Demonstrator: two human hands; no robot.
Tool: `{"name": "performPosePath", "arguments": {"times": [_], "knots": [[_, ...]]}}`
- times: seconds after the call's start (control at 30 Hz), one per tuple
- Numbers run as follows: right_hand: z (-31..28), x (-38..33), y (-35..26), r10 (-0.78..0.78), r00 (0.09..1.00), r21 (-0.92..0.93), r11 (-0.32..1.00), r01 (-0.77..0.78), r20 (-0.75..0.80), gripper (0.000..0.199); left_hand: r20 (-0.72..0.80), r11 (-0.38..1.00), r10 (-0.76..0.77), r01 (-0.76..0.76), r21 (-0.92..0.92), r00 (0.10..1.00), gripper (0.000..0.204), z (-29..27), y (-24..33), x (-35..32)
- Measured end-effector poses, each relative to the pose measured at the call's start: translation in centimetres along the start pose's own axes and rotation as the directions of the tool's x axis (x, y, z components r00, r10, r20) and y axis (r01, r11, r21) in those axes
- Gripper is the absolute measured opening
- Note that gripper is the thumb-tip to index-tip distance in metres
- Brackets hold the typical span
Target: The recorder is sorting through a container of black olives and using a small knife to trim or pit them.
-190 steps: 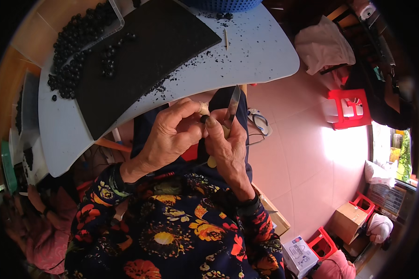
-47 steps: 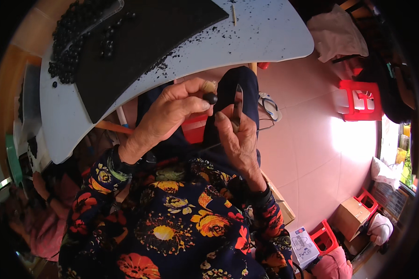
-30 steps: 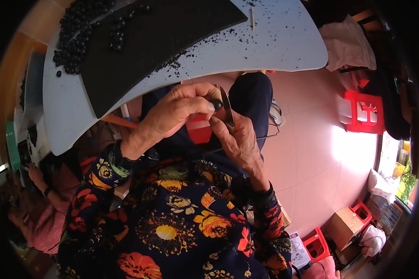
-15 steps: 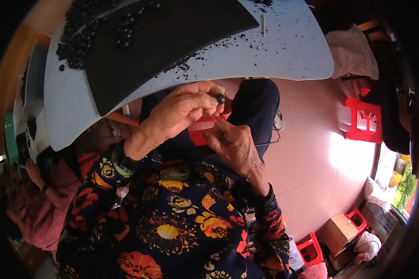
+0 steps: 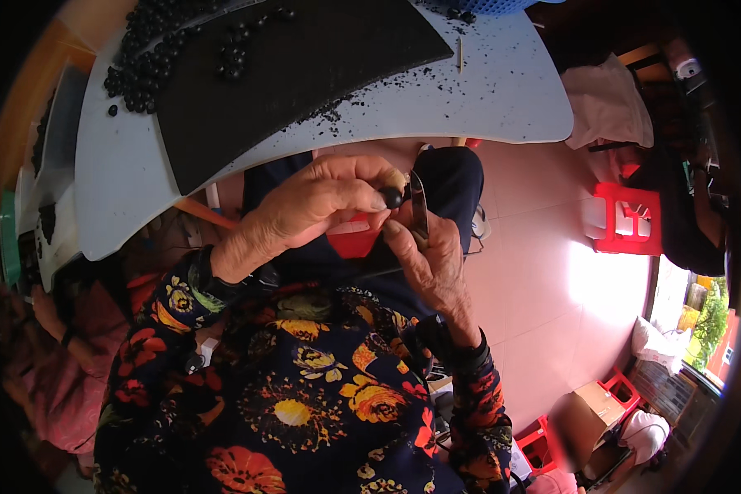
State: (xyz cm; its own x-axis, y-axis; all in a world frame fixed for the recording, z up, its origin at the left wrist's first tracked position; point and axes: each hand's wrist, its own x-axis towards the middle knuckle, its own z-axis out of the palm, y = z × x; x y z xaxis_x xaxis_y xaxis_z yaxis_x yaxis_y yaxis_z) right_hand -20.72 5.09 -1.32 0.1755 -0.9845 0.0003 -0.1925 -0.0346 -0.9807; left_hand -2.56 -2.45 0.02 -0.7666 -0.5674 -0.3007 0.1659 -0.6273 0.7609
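1. Black ball [image 5: 392, 198]: small, round; in the left hand [image 5: 325, 202], over the lap, near the edge of the table [image 5: 519, 107].
2. Far left: green object [image 5: 10, 239], kind unclear; below it, a co-worker in pink clothing [image 5: 70, 379], blurred toward the rim.
3. Heap of black balls [image 5: 152, 58] at the table's left; one loose ball [image 5: 113, 110] just beside it, apart.
4. Dark mat [image 5: 305, 78], right of the heap; small cluster of balls [image 5: 233, 56] on it; black crumbs [image 5: 329, 111] scattered along its near edge.
5. Left hand again: thumb and fingers clamped on the ball; something pale beige at the forefinger's end, kind unclear.
6. Knife [image 5: 420, 202]: blade just right of the ball, pointing toward the table; whether it touches the ball, cannot tell.
7. Right hand [image 5: 436, 251]: fingers closed round the knife's handle; thumb stretched toward the left fingers.
8. Thin pale stick [image 5: 460, 53] lying on the table; blue basket [image 5: 490, 6] beyond, partly cut off.
9. Far right: cardboard box [image 5: 589, 416], low in view; red stool [image 5: 630, 218] higher up, on pink tiled floor [image 5: 543, 214].
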Motion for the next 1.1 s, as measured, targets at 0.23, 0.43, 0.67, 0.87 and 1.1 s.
{"name": "performPosePath", "arguments": {"times": [0.23, 0.43, 0.67, 0.87, 1.1], "knots": [[0.3, 0.5, -0.5, -0.041, 0.999, -0.14, 0.989, 0.042, 0.011, 0.02, 0.025, 0.998, 0.02, -0.021, 0.06, 0.999, 0.024, -0.5, 0.3, -0.2], [0.8, 0.1, -0.8, -0.109, 0.994, -0.19, 0.976, 0.102, -0.029, 0.019, -0.133, 0.999, -0.02, 0.016, -0.031, 0.991, 0.023, 0.4, -0.1, -0.1], [1.4, -1.9, 1.4, 0.003, 0.999, 0.089, 0.996, 0.002, -0.054, 0.024, -0.032, 0.987, 0.137, -0.139, -0.078, 0.99, 0.023, 0.4, -0.1, 0.3], [1.3, -1.8, 1.1, 0.216, 0.963, 0.454, 0.883, -0.122, -0.162, 0.021, 0.024, 0.976, 0.218, -0.218, 0.014, 0.976, 0.023, 0.2, -0.5, 0.3], [1.2, 0.0, -0.9, 0.211, 0.962, 0.463, 0.879, -0.11, -0.172, 0.013, 0.011, 0.939, 0.232, -0.227, 0.26, 0.973, 0.027, 0.6, -0.2, -0.1]]}}
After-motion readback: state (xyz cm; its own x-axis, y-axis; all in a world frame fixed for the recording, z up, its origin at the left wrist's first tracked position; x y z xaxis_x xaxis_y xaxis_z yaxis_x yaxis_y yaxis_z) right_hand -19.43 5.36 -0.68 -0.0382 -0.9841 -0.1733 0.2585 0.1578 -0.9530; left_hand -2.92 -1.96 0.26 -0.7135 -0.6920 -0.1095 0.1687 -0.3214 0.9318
